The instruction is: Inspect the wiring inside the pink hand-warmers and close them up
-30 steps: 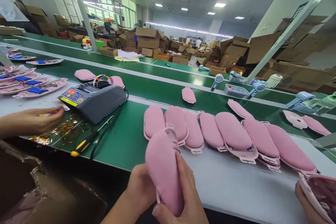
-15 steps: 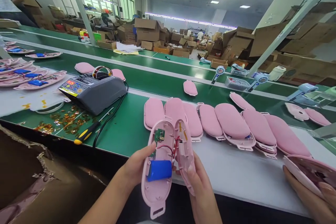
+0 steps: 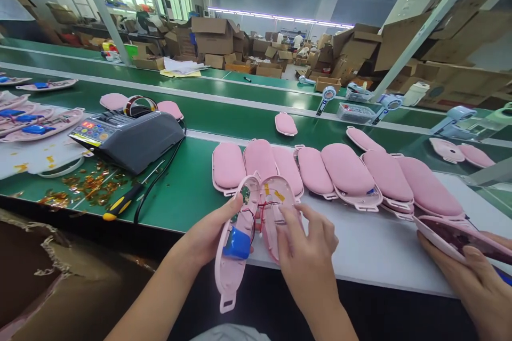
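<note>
At six o'clock in the view, an opened pink case [image 3: 229, 282] was held in two halves above the near edge of the surface [image 3: 188, 186]. The left hand [image 3: 212, 232] gripped the half with the blue battery [image 3: 237, 244]; the right hand [image 3: 310, 248], fingers bent, was at the other half, its grip impossible to tell. From there, a screwdriver [image 3: 124, 202] lay at nine o'clock, a grey tape dispenser [image 3: 136, 141] at ten, and a co-worker's hand [image 3: 478, 277] at three.
</note>
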`<state>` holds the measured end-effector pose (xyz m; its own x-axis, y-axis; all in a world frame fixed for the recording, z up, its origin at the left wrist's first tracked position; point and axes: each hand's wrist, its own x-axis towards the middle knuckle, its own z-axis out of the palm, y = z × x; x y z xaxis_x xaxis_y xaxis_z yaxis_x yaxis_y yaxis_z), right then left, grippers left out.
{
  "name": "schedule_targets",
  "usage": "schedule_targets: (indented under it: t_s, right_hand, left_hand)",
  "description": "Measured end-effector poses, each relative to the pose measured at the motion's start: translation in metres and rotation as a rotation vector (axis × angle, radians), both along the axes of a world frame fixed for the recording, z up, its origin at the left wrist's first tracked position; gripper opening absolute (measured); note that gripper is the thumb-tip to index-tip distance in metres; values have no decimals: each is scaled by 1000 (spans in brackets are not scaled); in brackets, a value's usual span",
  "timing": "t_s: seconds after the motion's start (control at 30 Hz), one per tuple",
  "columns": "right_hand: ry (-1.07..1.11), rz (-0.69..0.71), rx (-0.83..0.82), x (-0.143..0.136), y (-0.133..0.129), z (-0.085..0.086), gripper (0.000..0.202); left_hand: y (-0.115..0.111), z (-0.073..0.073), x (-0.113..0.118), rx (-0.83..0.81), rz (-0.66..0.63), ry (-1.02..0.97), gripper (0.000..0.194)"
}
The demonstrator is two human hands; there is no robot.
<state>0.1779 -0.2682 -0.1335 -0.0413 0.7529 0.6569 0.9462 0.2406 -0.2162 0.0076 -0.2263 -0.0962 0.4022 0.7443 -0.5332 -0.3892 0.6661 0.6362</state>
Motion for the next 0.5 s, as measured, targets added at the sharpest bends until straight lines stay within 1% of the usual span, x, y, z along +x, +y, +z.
schedule_targets:
  t_s: [0.07, 0.17, 0.23, 0.27, 0.4, 0.5]
  right_hand:
    - [-64, 50, -47, -6, 9, 12, 28]
    - [-144, 140, -260, -11, 28, 26, 31]
    - [-164, 180, -390, -10, 40, 32, 26]
    - [-162, 206, -427, -8, 44, 34, 24]
    - [-135, 344, -498, 7, 49, 42, 26]
    - [-114, 397, -537, 16, 49, 46, 24]
  left_hand:
    - [0, 1, 1, 29, -6, -15, 41]
    - [0, 1, 3, 65, -15, -40, 43]
    - [1, 0, 3, 75, -19, -33, 44]
    - [2, 0, 3, 75, -26, -24, 44]
    - [4, 0, 1, 54, -34, 5, 42]
    - [5, 0, 1, 14, -11, 7, 39]
